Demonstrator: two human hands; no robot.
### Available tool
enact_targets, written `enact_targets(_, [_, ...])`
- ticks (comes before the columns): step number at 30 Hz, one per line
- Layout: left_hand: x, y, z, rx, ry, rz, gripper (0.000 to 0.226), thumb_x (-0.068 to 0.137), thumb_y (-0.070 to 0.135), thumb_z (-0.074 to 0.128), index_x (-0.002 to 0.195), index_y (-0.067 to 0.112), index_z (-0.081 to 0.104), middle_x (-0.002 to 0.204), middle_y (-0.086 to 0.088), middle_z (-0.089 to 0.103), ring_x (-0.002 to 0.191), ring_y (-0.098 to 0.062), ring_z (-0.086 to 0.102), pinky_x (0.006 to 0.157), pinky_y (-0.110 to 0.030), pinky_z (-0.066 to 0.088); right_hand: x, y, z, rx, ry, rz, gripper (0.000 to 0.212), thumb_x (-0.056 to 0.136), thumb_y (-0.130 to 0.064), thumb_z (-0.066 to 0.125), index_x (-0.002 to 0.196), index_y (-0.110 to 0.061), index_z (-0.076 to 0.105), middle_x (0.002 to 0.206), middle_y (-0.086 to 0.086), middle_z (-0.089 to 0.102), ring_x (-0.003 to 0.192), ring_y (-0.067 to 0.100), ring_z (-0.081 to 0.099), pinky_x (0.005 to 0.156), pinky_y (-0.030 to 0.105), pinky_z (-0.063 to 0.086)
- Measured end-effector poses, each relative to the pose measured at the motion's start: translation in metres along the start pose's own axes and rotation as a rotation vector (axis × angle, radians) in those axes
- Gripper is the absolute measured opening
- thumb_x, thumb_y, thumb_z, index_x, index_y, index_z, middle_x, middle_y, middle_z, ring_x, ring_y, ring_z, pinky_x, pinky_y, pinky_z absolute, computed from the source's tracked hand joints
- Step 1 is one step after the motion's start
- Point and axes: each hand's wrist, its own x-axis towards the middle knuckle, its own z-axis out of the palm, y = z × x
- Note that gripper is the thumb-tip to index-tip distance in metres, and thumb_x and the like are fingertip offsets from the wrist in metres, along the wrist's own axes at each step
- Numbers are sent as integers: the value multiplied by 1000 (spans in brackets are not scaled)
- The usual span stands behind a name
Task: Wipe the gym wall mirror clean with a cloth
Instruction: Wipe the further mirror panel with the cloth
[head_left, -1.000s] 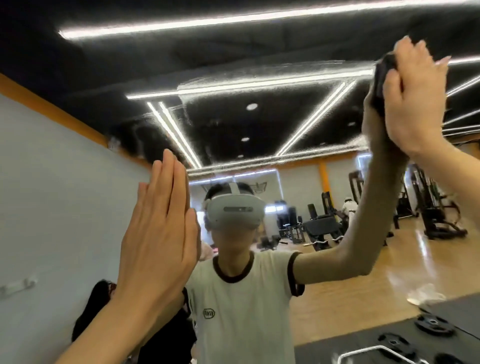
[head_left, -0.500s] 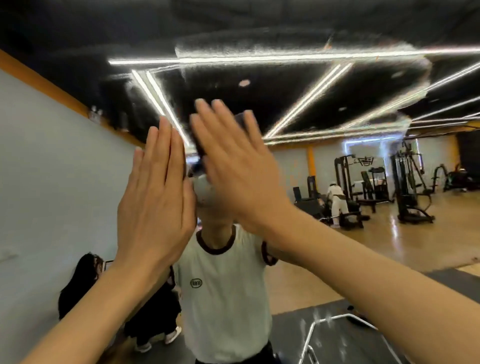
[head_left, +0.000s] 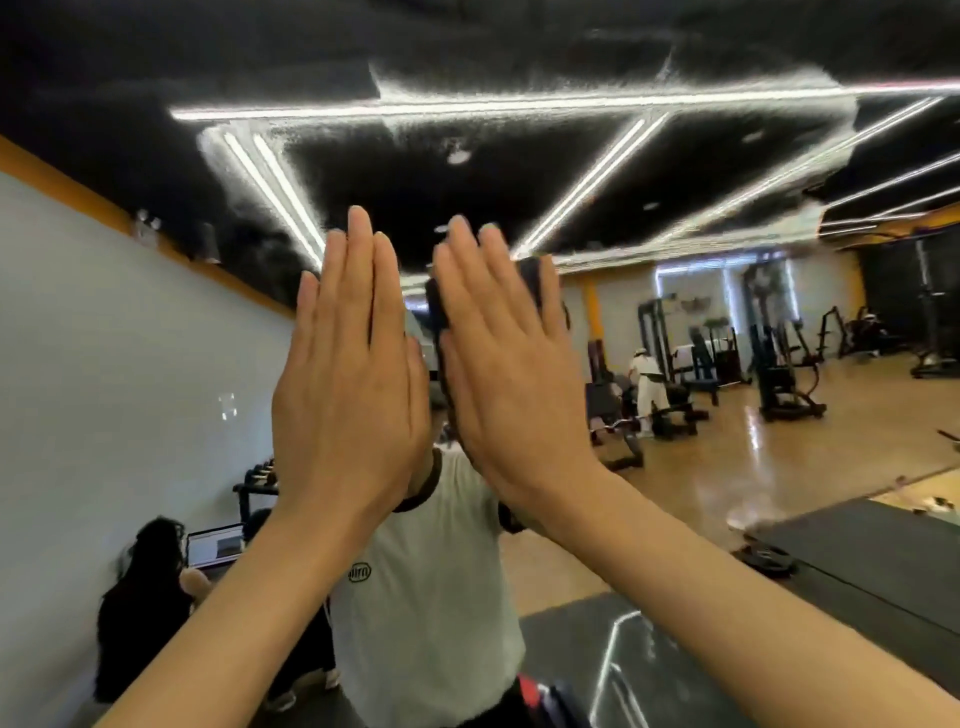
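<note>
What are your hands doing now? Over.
Left hand flat on mirror. Right hand pressing dark cloth flat against it. Nothing blocking.

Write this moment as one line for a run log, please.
stage: wiping mirror | right hand: flat, pressing dark cloth on glass | left hand: flat, no cloth | smears: streaky haze up top

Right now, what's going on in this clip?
A person is wiping a gym wall mirror. The right hand presses a dark cloth flat against the glass with straight fingers. The left hand rests open on the mirror beside it, holding nothing. Hazy wipe streaks show across the upper glass, so cleaning looks unfinished.
</note>
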Motion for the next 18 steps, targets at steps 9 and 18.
enact_targets(9, [-2,-2,0,-10,9,4,63,105,11,37,160,0,9,169,-15,5,157,-27,0,128,-38,0,-33,115,-52,-64,41,385,52,108,-21,28,158,-9,24,166,9,22,155,21,13,127,39,-1])
enact_targets(18, [-1,-2,1,7,36,17,57,108,19,26,159,-3,13,168,-19,9,156,-29,6,126,-29,-7,-52,-23,-1,-35,-91,-25,54,101,-16,39,154,-5,31,161,14,32,152,26,24,126,44,8])
